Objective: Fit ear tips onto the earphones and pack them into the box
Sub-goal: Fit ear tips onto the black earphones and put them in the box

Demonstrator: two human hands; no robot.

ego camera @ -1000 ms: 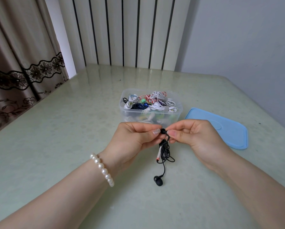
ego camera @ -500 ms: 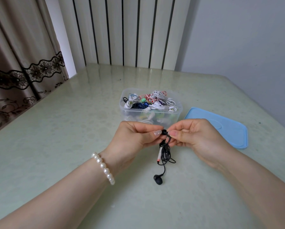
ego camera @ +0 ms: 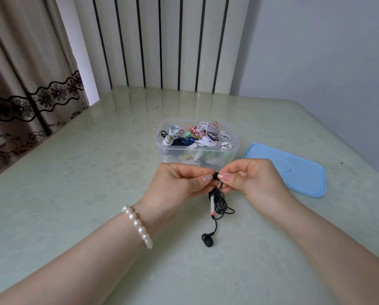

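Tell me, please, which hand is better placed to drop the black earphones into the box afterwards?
Probably the left hand: it holds the black earphones' coiled cable, while the right hand only pinches the bud. The open box lies just beyond both hands.

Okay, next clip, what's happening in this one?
A person is working on a black wired earphone. The left hand and right hand pinch one earbud between thumbs and fingertips, while the other earbud dangles onto the table. Behind them stands an open clear box full of bundled earphones, its blue lid lying beside it.
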